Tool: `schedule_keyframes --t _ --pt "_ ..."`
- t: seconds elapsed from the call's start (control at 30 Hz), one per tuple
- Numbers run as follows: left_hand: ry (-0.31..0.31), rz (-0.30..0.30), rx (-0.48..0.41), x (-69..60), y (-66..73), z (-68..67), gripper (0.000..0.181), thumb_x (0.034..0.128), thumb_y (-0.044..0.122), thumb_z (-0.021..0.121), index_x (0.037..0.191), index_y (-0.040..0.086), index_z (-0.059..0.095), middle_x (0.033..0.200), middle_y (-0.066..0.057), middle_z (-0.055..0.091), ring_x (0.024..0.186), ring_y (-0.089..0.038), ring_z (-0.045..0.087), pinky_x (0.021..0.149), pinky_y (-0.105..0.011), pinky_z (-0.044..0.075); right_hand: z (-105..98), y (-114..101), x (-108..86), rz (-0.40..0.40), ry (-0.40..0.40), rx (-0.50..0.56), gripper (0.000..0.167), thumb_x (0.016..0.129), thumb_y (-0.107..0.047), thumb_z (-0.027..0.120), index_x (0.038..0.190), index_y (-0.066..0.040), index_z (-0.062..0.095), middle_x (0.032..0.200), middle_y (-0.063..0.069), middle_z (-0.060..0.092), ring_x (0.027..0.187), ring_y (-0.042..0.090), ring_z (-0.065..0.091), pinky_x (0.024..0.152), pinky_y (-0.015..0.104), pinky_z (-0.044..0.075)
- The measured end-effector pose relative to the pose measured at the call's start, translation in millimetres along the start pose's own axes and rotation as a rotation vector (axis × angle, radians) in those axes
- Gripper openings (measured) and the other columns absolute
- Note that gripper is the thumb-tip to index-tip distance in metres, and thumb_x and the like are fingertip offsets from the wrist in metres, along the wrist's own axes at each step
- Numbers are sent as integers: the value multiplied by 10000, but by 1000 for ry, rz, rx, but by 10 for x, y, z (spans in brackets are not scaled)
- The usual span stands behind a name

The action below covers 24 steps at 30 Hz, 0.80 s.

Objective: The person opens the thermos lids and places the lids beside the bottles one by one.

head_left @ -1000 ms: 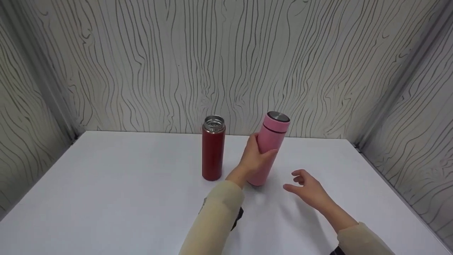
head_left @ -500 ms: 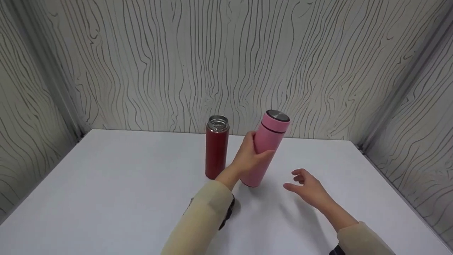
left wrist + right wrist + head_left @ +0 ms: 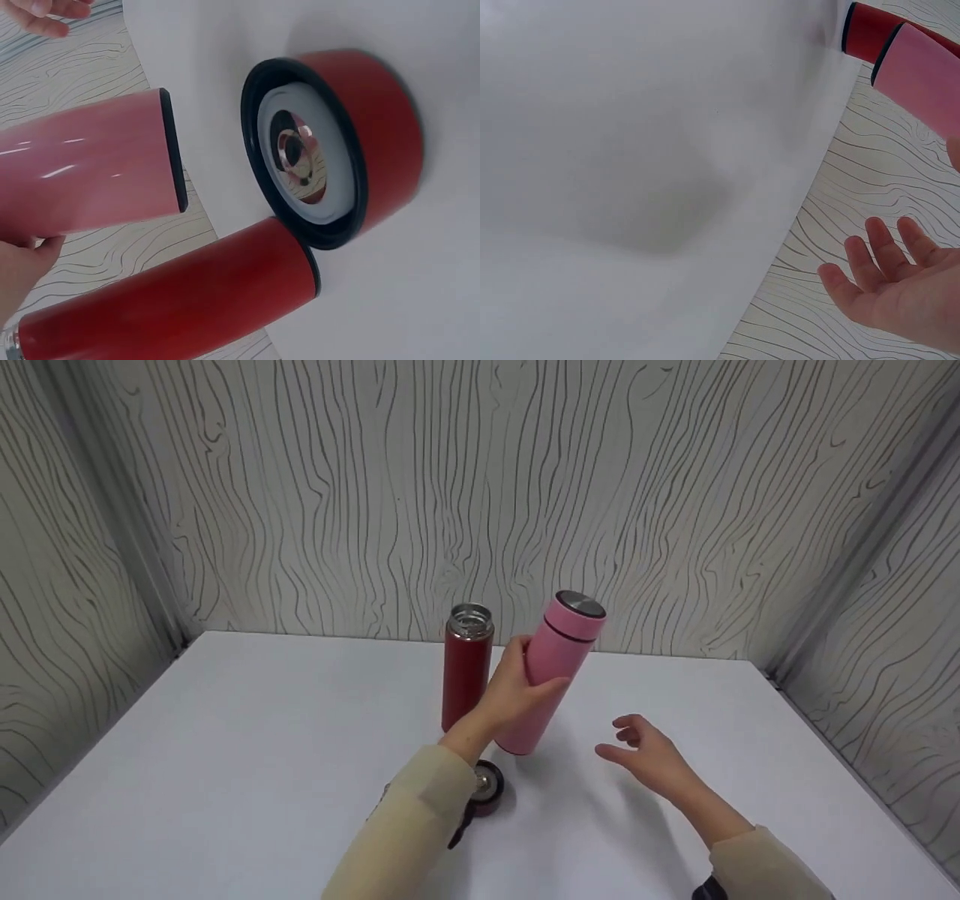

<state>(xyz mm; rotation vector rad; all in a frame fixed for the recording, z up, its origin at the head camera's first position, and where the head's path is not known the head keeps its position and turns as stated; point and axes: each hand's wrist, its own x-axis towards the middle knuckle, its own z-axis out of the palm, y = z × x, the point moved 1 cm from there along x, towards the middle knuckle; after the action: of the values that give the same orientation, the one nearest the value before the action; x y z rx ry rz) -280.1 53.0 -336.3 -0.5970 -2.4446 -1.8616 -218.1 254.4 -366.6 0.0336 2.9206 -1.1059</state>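
Observation:
My left hand (image 3: 511, 690) grips a pink thermos bottle (image 3: 559, 656) around its middle. The bottle tilts with its top to the right, and its silver-topped lid is on. Just left of it a red thermos bottle (image 3: 466, 675) stands upright with its steel mouth uncovered, partly behind the left hand. A red lid (image 3: 390, 139) lies on the table with its hollow inner side showing, partly behind the left forearm in the head view. My right hand (image 3: 649, 754) hovers over the table to the right of the pink bottle, fingers loosely bent, holding nothing.
A white table (image 3: 262, 750) lies beneath everything. Wood-grain patterned panels (image 3: 360, 495) rise behind it and on both sides. The red bottle and the lid sit close to the left forearm.
The pink bottle, in my left hand, has moved left toward the red bottle. The red lid has come into sight beside the left forearm. The right hand has barely moved.

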Motion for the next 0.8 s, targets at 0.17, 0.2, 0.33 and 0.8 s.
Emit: schedule_keyframes --t 0.17,0.2,0.33,0.8 --pt "0 3 22 -44 5 -94 698 835 292 691 1383 164 277 1311 -36 456 1189 -199 475 1012 -431 418 6 0 16 -9 -3 -9 582 867 -310 628 1269 57 422 1238 264 515 1192 421 452 959 526 432" --pt "-1 -1 29 -53 7 -110 709 833 296 693 1389 164 273 1313 -35 454 1192 -199 475 1013 -433 417 11 1 20 -7 -2 -12 576 868 -308 628 1267 55 424 1236 263 516 1190 419 453 959 524 435" --pt "-8 -6 38 -98 14 -165 716 830 311 695 1394 162 279 1313 -27 445 1195 -195 472 1019 -441 414 27 2 34 -2 -3 -13 561 872 -301 625 1265 48 428 1236 260 518 1190 418 453 960 520 443" --pt "76 79 167 -170 -15 -320 674 723 291 781 1274 160 416 1206 -14 522 1085 -162 522 937 -393 461 -10 -97 104 -6 -24 38 593 898 -382 580 1281 43 423 1240 246 522 1166 371 489 960 506 440"
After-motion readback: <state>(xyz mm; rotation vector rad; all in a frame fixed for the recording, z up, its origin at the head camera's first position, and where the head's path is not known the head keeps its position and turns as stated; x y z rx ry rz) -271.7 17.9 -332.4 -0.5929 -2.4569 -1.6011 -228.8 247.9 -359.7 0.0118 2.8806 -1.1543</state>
